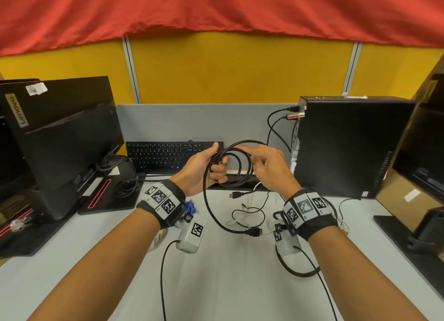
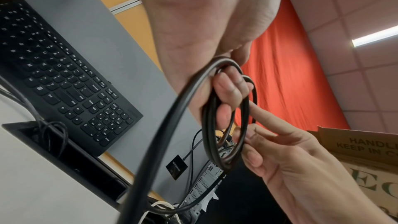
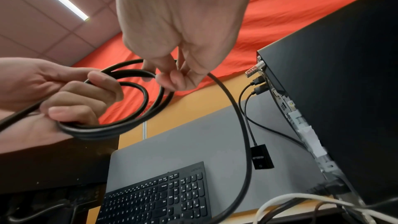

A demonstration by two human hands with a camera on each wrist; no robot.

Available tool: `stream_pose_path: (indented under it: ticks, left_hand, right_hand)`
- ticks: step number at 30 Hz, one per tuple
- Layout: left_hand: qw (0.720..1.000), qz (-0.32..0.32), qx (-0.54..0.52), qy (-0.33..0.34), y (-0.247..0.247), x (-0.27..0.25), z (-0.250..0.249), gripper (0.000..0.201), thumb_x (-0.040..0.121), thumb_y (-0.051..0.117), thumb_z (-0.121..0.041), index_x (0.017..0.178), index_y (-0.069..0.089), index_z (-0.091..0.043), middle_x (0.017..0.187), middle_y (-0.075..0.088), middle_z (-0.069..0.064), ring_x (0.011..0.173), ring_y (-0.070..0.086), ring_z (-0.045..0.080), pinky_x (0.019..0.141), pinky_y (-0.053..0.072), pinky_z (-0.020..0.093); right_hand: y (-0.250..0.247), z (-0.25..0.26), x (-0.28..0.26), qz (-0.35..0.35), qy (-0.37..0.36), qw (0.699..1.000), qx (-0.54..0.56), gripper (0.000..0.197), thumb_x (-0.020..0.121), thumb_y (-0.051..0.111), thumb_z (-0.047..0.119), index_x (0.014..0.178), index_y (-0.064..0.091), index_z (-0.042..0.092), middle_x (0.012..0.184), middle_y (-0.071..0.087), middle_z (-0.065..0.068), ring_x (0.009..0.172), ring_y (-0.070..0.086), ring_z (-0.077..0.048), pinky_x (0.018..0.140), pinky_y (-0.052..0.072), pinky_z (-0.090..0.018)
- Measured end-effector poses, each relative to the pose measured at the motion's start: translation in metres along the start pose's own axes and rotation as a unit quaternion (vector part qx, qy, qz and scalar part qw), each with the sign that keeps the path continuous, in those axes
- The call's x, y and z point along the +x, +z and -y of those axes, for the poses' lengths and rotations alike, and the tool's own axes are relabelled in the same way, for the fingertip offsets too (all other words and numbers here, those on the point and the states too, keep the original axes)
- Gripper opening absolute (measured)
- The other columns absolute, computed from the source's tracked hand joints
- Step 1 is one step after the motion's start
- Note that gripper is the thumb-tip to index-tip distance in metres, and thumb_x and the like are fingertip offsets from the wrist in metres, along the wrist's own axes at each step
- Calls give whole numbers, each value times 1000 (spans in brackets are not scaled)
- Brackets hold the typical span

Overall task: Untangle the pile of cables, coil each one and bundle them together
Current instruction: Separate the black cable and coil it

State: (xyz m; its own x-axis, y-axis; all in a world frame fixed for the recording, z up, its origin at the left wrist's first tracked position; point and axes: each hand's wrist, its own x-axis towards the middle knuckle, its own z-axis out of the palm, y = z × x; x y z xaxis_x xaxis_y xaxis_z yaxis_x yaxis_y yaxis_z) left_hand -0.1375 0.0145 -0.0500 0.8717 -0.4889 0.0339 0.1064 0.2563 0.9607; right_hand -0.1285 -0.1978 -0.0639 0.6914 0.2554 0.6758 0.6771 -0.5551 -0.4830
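My left hand [image 1: 217, 159] grips a coil of thick black cable [image 1: 204, 193] above the white desk [image 1: 228, 284], fingers curled through its loops. The cable's free length hangs down from that hand and ends in a plug [image 1: 254, 232] on the desk. My right hand [image 1: 249, 155] pinches the coil's top loop, index finger stretched along it. The left wrist view shows the coil [image 2: 210, 142] between both hands. In the right wrist view my right fingertips [image 3: 172, 77] close on the cable [image 3: 129, 122]. Thin black and white cables [image 1: 249, 212] lie tangled below.
A black keyboard [image 1: 168, 155] lies behind the hands. A monitor [image 1: 62, 133] stands at the left and a black PC tower [image 1: 348, 147] with plugged leads at the right. A blue cable [image 1: 191, 207] peeks out under my left wrist. A cardboard box [image 1: 403, 193] stands far right.
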Motion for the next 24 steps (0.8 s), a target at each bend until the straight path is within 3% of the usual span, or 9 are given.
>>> stream_pose_path:
  ticks: [3, 7, 10, 12, 16, 21, 24]
  left_hand:
    - [1000, 3, 7, -12, -1, -1, 0, 47, 107, 31, -42, 80, 52, -10, 59, 27, -3, 50, 25, 14, 58, 34, 29]
    - [1000, -2, -2, -15, -2, -1, 2, 41, 108, 30, -31, 81, 52, -10, 60, 27, -3, 52, 23, 13, 59, 34, 30]
    - [1000, -9, -30, 0, 3, 1, 3, 41, 107, 27, -27, 78, 52, -12, 57, 27, -5, 54, 15, 15, 55, 32, 28]
    - [999, -20, -39, 13, 7, 3, 4, 44, 108, 29, -31, 74, 51, -14, 56, 25, -5, 54, 13, 15, 53, 30, 28]
    - [999, -29, -15, 27, 11, 6, 8, 50, 105, 34, -51, 72, 47, -16, 58, 18, -3, 49, 17, 13, 51, 34, 26]
    - [999, -20, -39, 1, 7, 7, 11, 46, 107, 38, -40, 70, 51, -16, 55, 21, -4, 44, 29, 13, 55, 45, 31]
    - [1000, -26, -9, 12, 6, 6, 12, 47, 102, 44, -52, 71, 51, -17, 56, 21, -4, 43, 26, 12, 56, 45, 30]
  right_hand:
    - [-4, 2, 1, 27, -17, 999, -10, 50, 99, 48, -8, 132, 68, 24, 89, 66, -3, 72, 53, -2, 72, 41, -8]
    - [-3, 3, 3, 61, -29, 998, 5, 48, 98, 47, -5, 132, 68, 20, 117, 70, 7, 92, 59, 5, 85, 43, -5]
    - [7, 4, 0, 77, -24, 997, 1, 49, 96, 62, 12, 140, 58, 32, 95, 62, 9, 71, 57, -6, 69, 47, -13]
    - [13, 2, -1, 61, -27, 997, -29, 56, 91, 74, 23, 142, 54, 37, 84, 53, 4, 65, 50, -6, 66, 41, -14]
    - [21, 7, 3, 23, -55, 996, -70, 56, 91, 71, 5, 141, 58, 27, 81, 42, 10, 68, 44, -2, 67, 35, -12]
    - [25, 12, -1, 15, -76, 991, -112, 47, 93, 58, -4, 135, 64, 17, 83, 46, 4, 71, 42, -7, 66, 32, -11]
    - [24, 14, -2, 1, -84, 990, -116, 43, 94, 58, -2, 133, 65, 15, 82, 49, 6, 72, 46, -10, 67, 36, -19]
